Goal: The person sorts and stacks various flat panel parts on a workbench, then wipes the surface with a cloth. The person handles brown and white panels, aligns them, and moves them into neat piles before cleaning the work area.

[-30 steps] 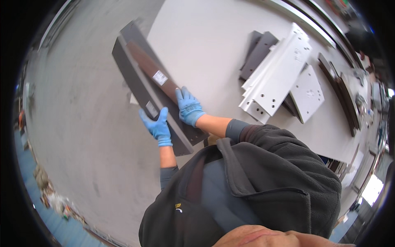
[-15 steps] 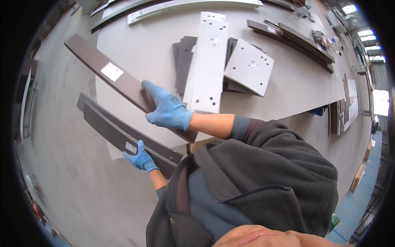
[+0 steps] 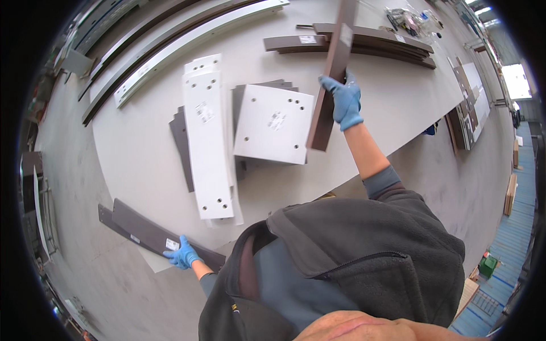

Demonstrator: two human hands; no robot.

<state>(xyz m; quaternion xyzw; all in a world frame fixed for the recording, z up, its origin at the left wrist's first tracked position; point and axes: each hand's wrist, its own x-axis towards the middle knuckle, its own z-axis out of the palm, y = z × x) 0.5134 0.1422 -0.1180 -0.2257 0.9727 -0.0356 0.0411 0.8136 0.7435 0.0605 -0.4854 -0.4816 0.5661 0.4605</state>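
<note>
My right hand (image 3: 344,101), in a blue glove, is closed around a long brown board (image 3: 327,105). That board is raised at a slant, its far end crossing in front of a stack of brown boards (image 3: 372,44). At the lower left, my left hand (image 3: 183,254), also gloved in blue, grips the edge of a dark grey board (image 3: 145,226) beside its white label. A second dark grey board (image 3: 116,225) lies partly beneath it. Between my hands are long white panels (image 3: 207,142) and a squarish white panel (image 3: 273,125) with holes, over dark grey panels (image 3: 181,139).
The pale table (image 3: 131,165) has its near edge close to my body. Long white and dark strips (image 3: 170,62) lie along its far left side. Small plastic-wrapped parts (image 3: 412,21) sit at the far right. More boards (image 3: 463,128) stand beyond the right edge.
My right hand has carried the brown board from the left across to the right, turning it. The dark grey boards at my left hand now overlap and sit lower in the view.
</note>
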